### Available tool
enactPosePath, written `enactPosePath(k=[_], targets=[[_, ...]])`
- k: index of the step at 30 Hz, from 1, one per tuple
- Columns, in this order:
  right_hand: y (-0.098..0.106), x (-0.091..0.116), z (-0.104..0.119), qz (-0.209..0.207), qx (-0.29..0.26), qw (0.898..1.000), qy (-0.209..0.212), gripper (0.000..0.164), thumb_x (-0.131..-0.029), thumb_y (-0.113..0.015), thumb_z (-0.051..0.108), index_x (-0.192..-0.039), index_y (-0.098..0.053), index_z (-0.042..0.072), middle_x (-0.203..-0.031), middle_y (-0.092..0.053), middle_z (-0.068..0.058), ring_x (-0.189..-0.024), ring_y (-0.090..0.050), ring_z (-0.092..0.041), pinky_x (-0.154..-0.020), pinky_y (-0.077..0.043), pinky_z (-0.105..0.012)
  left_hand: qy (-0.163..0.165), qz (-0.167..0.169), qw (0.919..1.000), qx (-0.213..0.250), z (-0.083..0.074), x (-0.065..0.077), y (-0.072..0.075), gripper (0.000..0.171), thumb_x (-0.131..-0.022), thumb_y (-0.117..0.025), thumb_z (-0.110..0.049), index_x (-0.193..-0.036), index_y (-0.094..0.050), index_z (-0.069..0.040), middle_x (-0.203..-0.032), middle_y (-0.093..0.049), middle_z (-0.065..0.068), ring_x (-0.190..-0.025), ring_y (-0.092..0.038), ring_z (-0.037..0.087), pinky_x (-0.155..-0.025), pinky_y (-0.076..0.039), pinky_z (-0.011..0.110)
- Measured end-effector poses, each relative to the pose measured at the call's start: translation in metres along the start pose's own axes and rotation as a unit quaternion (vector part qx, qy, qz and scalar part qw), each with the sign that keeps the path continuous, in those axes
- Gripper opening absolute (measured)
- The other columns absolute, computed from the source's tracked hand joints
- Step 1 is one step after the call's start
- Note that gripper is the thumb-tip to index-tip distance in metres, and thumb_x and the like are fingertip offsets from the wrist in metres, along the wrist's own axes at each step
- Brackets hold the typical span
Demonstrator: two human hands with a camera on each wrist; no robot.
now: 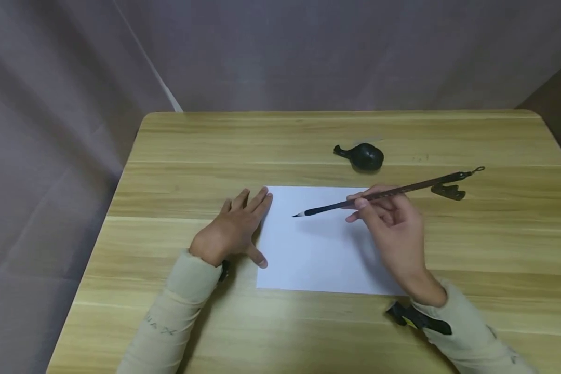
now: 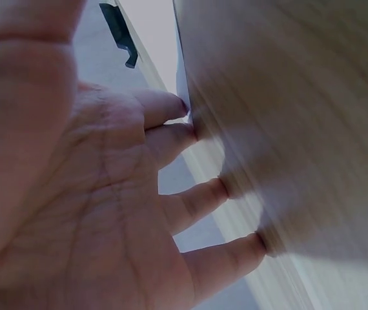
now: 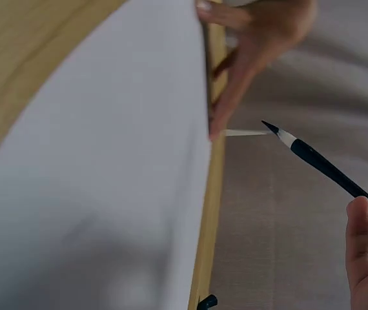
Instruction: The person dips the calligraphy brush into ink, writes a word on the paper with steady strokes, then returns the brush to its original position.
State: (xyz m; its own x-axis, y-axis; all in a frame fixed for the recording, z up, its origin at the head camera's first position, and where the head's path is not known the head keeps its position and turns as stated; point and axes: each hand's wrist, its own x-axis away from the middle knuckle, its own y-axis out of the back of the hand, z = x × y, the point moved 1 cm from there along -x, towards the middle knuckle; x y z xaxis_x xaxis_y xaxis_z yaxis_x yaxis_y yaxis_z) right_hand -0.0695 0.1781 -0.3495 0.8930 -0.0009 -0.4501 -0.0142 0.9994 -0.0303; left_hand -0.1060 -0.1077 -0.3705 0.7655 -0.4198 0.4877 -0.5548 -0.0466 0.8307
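My right hand point(image 1: 397, 234) pinches a calligraphy brush point(image 1: 327, 207) by its dark handle, between thumb and fingers. The brush tilts with its black-tipped, white-based bristles pointing left, above a sheet of white paper point(image 1: 308, 259). In the right wrist view, the bristles of the brush point(image 3: 326, 166) show apart from the sheet. My left hand point(image 1: 231, 228) lies palm down with fingers spread at the sheet's left edge, fingertips at its upper left corner and thumb lower down. In the left wrist view, the fingertips point(image 2: 252, 248) touch the wooden surface.
Behind the sheet lies a glossy black gourd-shaped thing point(image 1: 366, 157) with a narrow neck. A small dark brush rest point(image 1: 449, 191) sits beyond the right hand, under the handle in this view. Grey curtains point(image 1: 285, 57) hang behind the wooden table point(image 1: 205, 332).
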Motion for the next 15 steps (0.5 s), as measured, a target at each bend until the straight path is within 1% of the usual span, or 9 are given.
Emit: enactPosePath(k=[3, 5, 8, 11, 12, 15], targets=[[-0.004, 0.004, -0.007, 0.016, 0.021, 0.999, 0.031, 0.015, -0.094, -0.061, -0.021, -0.109, -0.061, -0.02, -0.105, -0.078, -0.011, -0.077, -0.077, -0.015, -0.073, -0.063, -0.027, 0.003, 0.0, 1.0, -0.005, -0.001, 0.0, -0.001, 0.149, -0.066, -0.098, -0.054, -0.171, 0.0, -0.014, -0.178, 0.007, 0.002, -0.163, 0.006, 0.041, -0.128, -0.009, 0.064], [-0.007, 0.006, -0.01, 0.024, 0.04, 0.998, 0.047, 0.016, -0.093, -0.061, -0.023, -0.108, -0.061, -0.019, -0.105, -0.077, -0.012, -0.078, -0.077, -0.015, -0.073, -0.063, -0.026, 0.004, 0.0, 0.9999, -0.011, -0.002, 0.002, -0.001, 0.149, -0.066, -0.098, -0.055, -0.171, -0.001, -0.013, -0.178, 0.005, 0.004, -0.163, 0.004, 0.041, -0.128, -0.01, 0.064], [-0.01, 0.009, -0.014, 0.034, 0.074, 0.996, 0.048, 0.017, -0.092, -0.062, -0.023, -0.109, -0.062, -0.017, -0.106, -0.075, -0.019, -0.08, -0.076, -0.014, -0.074, -0.063, -0.027, 0.007, 0.002, 0.9998, -0.018, -0.003, 0.004, -0.002, 0.149, -0.065, -0.097, -0.056, -0.171, -0.002, -0.011, -0.178, 0.004, 0.006, -0.162, 0.002, 0.043, -0.128, -0.012, 0.063], [-0.011, 0.012, -0.017, 0.04, 0.102, 0.993, 0.041, 0.018, -0.093, -0.063, -0.022, -0.109, -0.062, -0.016, -0.106, -0.074, -0.023, -0.08, -0.076, -0.015, -0.076, -0.063, -0.027, 0.01, 0.004, 0.9998, -0.017, -0.004, 0.005, -0.003, 0.149, -0.065, -0.097, -0.055, -0.171, -0.003, -0.01, -0.178, 0.003, 0.007, -0.162, 0.002, 0.043, -0.128, -0.013, 0.064], [-0.011, 0.012, -0.017, 0.041, 0.101, 0.993, 0.04, 0.018, -0.093, -0.063, -0.022, -0.11, -0.062, -0.016, -0.106, -0.073, -0.025, -0.08, -0.076, -0.015, -0.076, -0.063, -0.027, 0.011, 0.003, 0.9998, -0.017, -0.004, 0.005, -0.003, 0.149, -0.065, -0.097, -0.055, -0.171, -0.003, -0.01, -0.178, 0.003, 0.008, -0.162, 0.002, 0.043, -0.128, -0.013, 0.064], [-0.01, 0.012, -0.019, 0.045, 0.096, 0.994, 0.039, 0.019, -0.093, -0.063, -0.022, -0.11, -0.062, -0.016, -0.107, -0.072, -0.026, -0.083, -0.076, -0.014, -0.077, -0.063, -0.029, 0.011, 0.001, 0.9998, -0.014, -0.004, 0.005, -0.003, 0.148, -0.065, -0.098, -0.054, -0.171, -0.004, -0.01, -0.178, 0.003, 0.008, -0.162, 0.003, 0.043, -0.127, -0.014, 0.065]])
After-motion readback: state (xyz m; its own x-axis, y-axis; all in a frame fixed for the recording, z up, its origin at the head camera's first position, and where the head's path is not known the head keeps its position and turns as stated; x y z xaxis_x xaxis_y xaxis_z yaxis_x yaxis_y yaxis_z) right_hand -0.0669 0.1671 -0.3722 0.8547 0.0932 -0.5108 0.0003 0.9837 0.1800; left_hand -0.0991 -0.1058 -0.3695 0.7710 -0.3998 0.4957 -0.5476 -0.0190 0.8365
